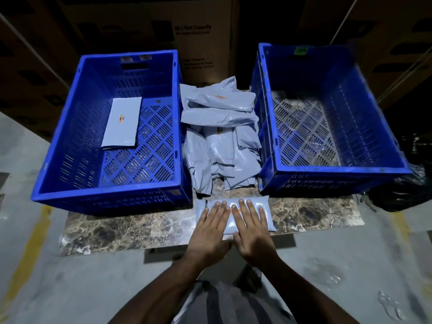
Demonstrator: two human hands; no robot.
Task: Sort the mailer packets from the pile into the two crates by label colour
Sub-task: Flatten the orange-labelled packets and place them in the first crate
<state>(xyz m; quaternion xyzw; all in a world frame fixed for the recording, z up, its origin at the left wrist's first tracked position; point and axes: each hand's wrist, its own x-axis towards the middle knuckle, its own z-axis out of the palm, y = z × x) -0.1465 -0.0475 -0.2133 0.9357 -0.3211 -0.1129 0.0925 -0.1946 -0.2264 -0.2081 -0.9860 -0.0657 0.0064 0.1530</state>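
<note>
**Two flat hands press a grey mailer packet on a marble slab between two blue crates**

Low in the centre of the frame, the left hand (211, 226) and right hand (251, 226) lie side by side, palms down, fingers straight and spread. Both rest flat on one grey mailer packet (266, 217); neither grips it. The packet lies crosswise near the front edge of a marble-patterned slab (131, 230). A trace of orange shows between the fingers, but the label is mostly covered, so its colour cannot be read for sure.

Just beyond the hands, in the middle of the frame, sits the pile of packets (219, 136), crumpled grey plastic, one showing an orange mark. At left stands the left crate (70, 141), holding a single flat packet with an orange label (121, 122). At right is the right crate (385, 127), with no packets visible inside.

The packet looks light, soft and slightly puffed, with a slick plastic skin likely to slip. Pinching a short end or a long edge seems the surest hold.
</note>
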